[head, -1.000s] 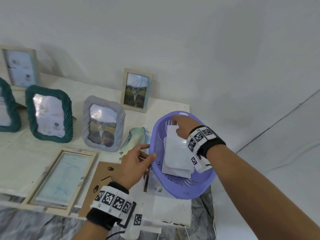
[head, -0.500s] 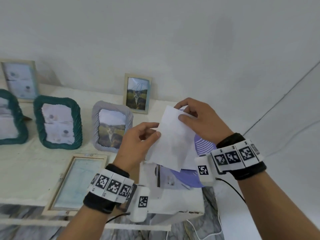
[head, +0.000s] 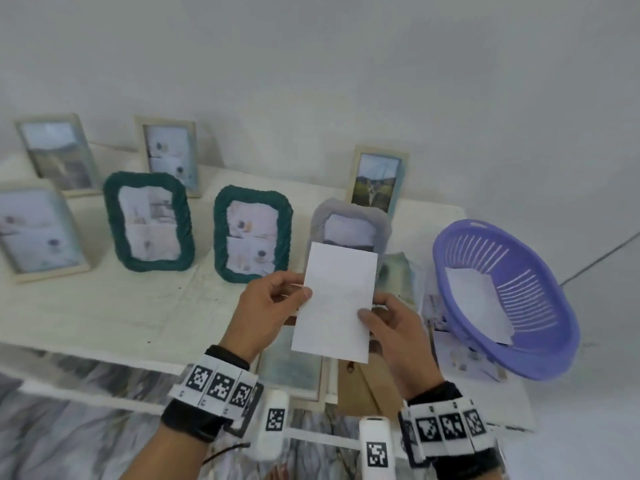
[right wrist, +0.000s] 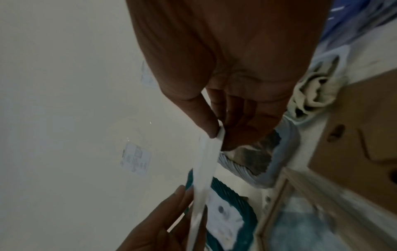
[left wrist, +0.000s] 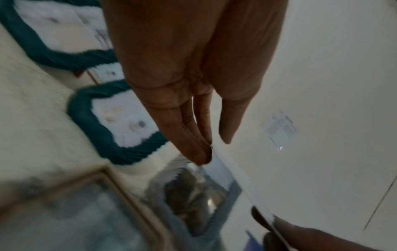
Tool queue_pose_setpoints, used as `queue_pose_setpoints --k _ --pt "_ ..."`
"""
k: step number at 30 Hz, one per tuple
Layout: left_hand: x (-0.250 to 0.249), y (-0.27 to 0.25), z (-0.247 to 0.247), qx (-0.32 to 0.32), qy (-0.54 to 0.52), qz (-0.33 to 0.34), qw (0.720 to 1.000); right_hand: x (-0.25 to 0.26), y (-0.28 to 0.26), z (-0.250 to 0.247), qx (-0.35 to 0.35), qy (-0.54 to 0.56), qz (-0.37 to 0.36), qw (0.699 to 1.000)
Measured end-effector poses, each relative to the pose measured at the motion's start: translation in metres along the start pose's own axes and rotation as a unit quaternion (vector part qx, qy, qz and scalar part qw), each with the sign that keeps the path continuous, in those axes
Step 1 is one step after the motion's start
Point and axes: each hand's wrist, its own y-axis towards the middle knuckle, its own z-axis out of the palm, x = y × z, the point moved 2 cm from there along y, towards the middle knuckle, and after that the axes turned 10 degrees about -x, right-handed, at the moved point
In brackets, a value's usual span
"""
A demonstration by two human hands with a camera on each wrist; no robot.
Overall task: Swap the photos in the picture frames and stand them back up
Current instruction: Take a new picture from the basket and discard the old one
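I hold a photo (head: 335, 301) upright in front of me, its white back toward the camera. My left hand (head: 277, 299) pinches its left edge between thumb and fingers, and my right hand (head: 388, 317) pinches its lower right edge. The right wrist view shows the photo (right wrist: 206, 163) edge-on between thumb and fingers. Below the photo lies an open wooden frame (head: 291, 368) flat on the table, with its brown backing board (head: 360, 389) beside it. A grey frame (head: 346, 226) with a cat photo stands just behind.
A purple basket (head: 505, 296) with more white photo prints sits at the right, tilted. Two green frames (head: 149, 223) (head: 252, 233) and several wooden frames (head: 377, 181) stand along the white table (head: 104, 306). A crumpled cloth (head: 394, 271) lies by the grey frame.
The right hand took a photo out of the purple basket and brought it left; both hands now hold it upright above the flat wooden frame. The head view has swung left.
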Motion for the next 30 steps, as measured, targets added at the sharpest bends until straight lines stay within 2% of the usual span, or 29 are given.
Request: queue_pose_setpoints --k 2,5,8,12,16,20,26,28,30 --pt "0.018 0.004 -0.026 -0.013 0.056 0.021 0.998 -0.013 -0.007 0.012 -0.002 -0.018 -0.004 1.000" --pt "0.043 0.007 -0.063 -0.042 0.178 0.084 0.980 -0.030 -0.015 0.024 -0.011 -0.095 -0.015 0.995" --pt "0.067 0.005 -0.081 -0.013 0.223 0.103 0.969 -0.046 -0.019 0.033 -0.002 -0.192 -0.028 0.981" --pt "0.094 -0.002 -0.084 0.040 0.243 0.140 0.959 -0.048 -0.024 0.042 -0.016 -0.319 -0.027 0.947" --pt "0.107 -0.006 -0.082 0.031 0.274 0.202 0.940 -0.037 -0.033 0.055 -0.028 -0.421 -0.038 0.906" --pt "0.111 -0.005 -0.083 0.029 0.300 0.213 0.929 -0.037 -0.037 0.072 -0.056 -0.466 -0.060 0.881" --pt "0.113 -0.004 -0.083 0.030 0.305 0.215 0.927 -0.050 -0.043 0.083 -0.036 -0.533 -0.059 0.843" --pt "0.114 -0.004 -0.083 0.030 0.308 0.216 0.926 -0.052 -0.042 0.082 -0.035 -0.539 -0.069 0.839" --pt "0.114 -0.004 -0.083 0.029 0.310 0.215 0.925 -0.053 -0.040 0.081 -0.035 -0.525 -0.080 0.847"
